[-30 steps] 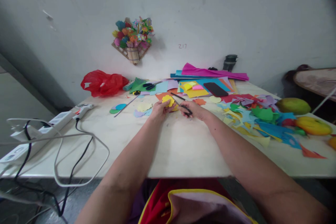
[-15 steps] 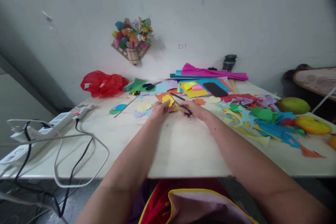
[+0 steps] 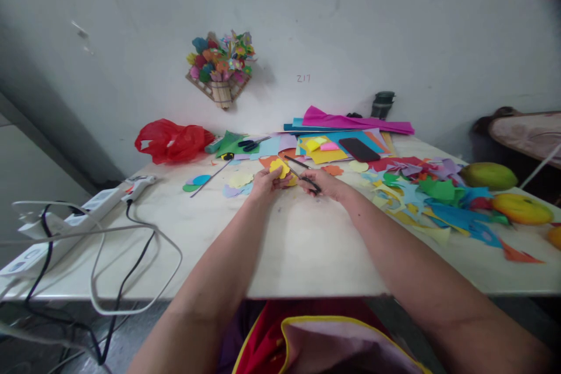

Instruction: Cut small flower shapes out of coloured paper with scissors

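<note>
Paper flower (image 3: 279, 168) pinched by fingers of left hand (image 3: 265, 183), kinda far from desk (image 3: 315, 245) front edge, scissors (image 3: 312, 183) clutched just beside by fingers of right hand (image 3: 328, 184), scraps (image 3: 440, 190) strewn toward right edge

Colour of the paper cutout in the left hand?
Yellow. The scalloped paper cutout in the left hand shows in the head view, the only one.
</note>
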The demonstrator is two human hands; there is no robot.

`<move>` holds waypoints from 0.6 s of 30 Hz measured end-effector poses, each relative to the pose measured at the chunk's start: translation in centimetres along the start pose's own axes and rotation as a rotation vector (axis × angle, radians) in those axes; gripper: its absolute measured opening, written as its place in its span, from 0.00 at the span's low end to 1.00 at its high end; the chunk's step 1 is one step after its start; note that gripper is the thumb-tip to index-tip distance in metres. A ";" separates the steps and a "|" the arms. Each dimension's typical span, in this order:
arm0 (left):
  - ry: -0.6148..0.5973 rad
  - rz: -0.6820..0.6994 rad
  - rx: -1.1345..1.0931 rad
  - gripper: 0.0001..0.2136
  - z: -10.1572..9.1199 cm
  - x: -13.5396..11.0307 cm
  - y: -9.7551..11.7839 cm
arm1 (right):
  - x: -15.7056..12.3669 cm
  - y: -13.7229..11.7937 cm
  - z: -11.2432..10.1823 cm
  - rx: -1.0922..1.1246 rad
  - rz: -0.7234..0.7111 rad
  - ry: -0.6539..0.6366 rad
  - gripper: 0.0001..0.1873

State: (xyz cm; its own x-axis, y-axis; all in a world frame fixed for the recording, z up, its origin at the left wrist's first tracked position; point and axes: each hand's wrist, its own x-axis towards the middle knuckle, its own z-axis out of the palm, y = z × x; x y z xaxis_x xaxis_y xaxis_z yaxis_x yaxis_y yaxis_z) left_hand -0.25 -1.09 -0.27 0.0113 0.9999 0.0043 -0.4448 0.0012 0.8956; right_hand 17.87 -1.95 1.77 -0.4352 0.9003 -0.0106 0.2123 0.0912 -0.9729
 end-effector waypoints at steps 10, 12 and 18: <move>0.021 0.010 0.005 0.10 -0.1 0.1 0.0 | 0.5 0.8 -0.4 -0.047 -0.029 -0.028 0.15; 0.016 0.016 0.009 0.09 -0.1 0.0 0.0 | 0.7 1.0 -0.5 -0.046 -0.038 -0.036 0.14; 0.031 0.007 0.043 0.10 0.1 -0.2 0.2 | 0.8 1.1 -0.7 0.003 -0.015 -0.051 0.10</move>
State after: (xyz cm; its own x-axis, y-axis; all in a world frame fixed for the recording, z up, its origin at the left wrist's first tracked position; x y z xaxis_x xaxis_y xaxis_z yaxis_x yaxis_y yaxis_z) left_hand -0.21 -1.25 -0.04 -0.0194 0.9998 -0.0028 -0.4060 -0.0053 0.9138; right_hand 18.35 -0.85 0.89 -0.4826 0.8758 -0.0075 0.2028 0.1034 -0.9737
